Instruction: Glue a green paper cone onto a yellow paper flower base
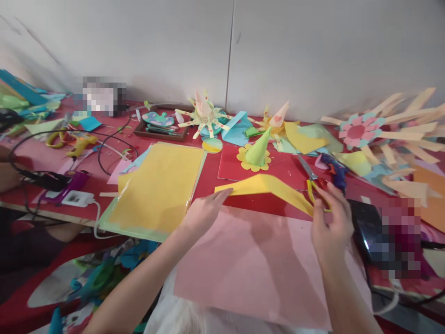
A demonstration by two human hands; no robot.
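Observation:
A large pink paper sheet (253,264) lies in front of me on the red table (208,178). My left hand (203,211) rests at the sheet's far left corner, fingers stretched toward a bent yellow paper strip (267,185) and touching its left end. My right hand (330,222) is at the sheet's far right corner, fingers curled beside the yellow-handled scissors (314,185); whether it grips the strip's right end or the scissors is unclear.
A stack of yellow sheets (160,188) lies to the left. A green paper cone (259,150), paper flowers (361,132), a blue glue gun (335,169), a black phone (365,227), cables and a power strip (74,197) crowd the table. Another person's arm (7,174) shows at far left.

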